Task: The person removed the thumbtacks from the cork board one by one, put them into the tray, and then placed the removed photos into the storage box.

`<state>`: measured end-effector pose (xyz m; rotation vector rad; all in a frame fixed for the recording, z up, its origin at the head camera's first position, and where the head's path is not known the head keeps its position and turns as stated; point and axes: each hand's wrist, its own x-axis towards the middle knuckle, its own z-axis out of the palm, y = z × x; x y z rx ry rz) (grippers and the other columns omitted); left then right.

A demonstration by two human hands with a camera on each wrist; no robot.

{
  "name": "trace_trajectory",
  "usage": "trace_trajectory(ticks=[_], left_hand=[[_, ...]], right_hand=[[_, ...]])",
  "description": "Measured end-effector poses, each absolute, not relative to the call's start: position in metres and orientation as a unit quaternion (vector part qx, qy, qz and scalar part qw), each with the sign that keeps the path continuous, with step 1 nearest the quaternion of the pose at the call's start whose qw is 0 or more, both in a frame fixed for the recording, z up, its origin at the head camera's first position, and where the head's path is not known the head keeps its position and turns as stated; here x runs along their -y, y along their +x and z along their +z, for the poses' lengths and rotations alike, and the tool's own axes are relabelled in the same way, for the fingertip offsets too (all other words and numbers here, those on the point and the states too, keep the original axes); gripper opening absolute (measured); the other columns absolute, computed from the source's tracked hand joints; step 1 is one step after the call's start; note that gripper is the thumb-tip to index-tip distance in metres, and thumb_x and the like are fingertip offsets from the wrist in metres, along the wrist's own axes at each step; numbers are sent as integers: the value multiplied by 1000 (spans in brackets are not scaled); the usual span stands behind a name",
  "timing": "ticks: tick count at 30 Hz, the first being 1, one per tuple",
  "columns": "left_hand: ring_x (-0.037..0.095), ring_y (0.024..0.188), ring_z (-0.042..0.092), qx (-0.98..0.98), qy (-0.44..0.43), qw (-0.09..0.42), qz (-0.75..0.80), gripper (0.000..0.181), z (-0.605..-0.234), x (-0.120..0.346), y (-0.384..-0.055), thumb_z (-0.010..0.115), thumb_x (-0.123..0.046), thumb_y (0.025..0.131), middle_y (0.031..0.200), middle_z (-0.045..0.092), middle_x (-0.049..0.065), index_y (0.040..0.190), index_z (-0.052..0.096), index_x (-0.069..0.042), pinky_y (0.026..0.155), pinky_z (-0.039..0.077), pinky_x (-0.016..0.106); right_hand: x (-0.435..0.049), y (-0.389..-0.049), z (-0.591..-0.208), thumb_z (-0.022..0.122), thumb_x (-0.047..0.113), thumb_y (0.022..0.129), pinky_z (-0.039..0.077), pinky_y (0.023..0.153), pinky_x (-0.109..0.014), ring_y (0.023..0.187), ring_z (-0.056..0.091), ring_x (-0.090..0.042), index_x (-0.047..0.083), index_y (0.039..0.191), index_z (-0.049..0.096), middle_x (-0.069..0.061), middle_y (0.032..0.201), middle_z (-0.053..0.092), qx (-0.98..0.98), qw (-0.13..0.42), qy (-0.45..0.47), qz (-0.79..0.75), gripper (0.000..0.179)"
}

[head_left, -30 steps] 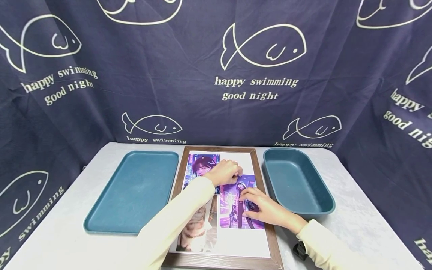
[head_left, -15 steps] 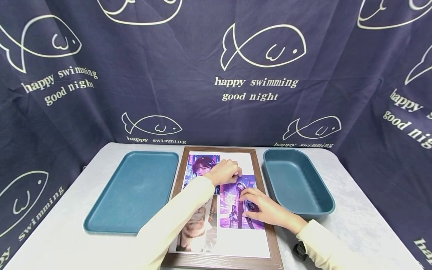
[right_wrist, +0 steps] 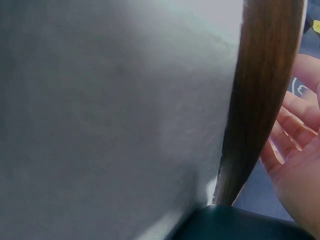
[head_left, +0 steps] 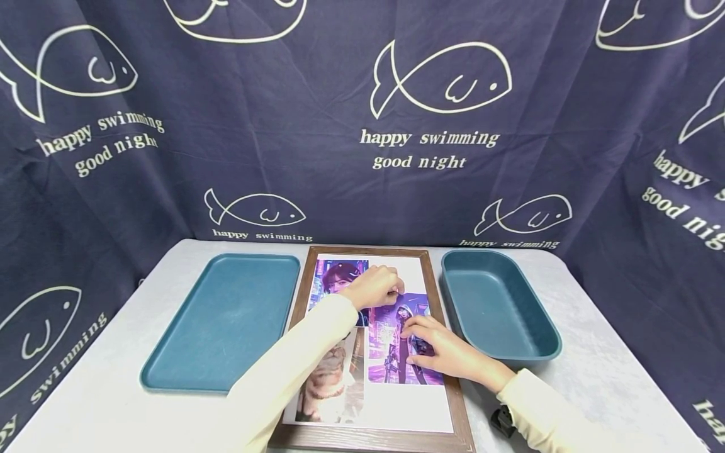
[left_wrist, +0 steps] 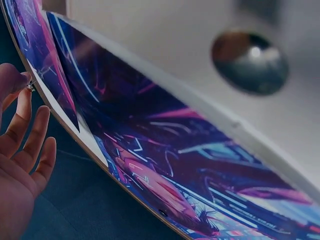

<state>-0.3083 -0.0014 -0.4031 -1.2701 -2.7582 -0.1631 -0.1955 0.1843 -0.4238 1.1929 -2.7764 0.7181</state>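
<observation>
A brown-framed white board (head_left: 408, 406) lies on the table with three picture prints on it. My left hand (head_left: 374, 288) is over the top edge of the purple print of a hooded figure (head_left: 391, 352); in the left wrist view its thumb and forefinger pinch a small shiny pin (left_wrist: 31, 86), hardly visible in the head view. My right hand (head_left: 438, 346) rests on that print's right side with fingers spread and relaxed. Partly behind the left arm are a print of a face (head_left: 340, 277) at upper left and a cat print (head_left: 328, 390) below it.
Left of the board lies a flat teal tray (head_left: 226, 321). A deep teal bin (head_left: 498, 308) stands close to the board's right side. A dark blue fish-print curtain (head_left: 340, 170) hangs behind the table (head_left: 600, 377).
The left hand has shifted very slightly left. The right hand keeps its place on the hooded-figure print, and the prints lie as before.
</observation>
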Motion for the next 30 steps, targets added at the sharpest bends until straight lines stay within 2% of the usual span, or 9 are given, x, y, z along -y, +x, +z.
trace_trajectory(ticks=[13,30], left_hand=[[7,78,57,902,-425,56,-61,17,-396,9,-308,66,-18,80,92,66,-3,96,70,-18,75,48,22],[9,80,58,905,-413,63,-73,14,-391,38,-307,67,-17,78,88,63,-4,92,69,-18,77,47,26]], right_hand=[[-185,-197,-425,69,24,79,42,94,-40,112,47,-19,9,106,62,-3,116,54,894,17,384,229,32],[-185,-197,-424,69,25,79,42,94,-41,113,47,-20,10,107,61,-3,116,54,897,16,380,226,33]])
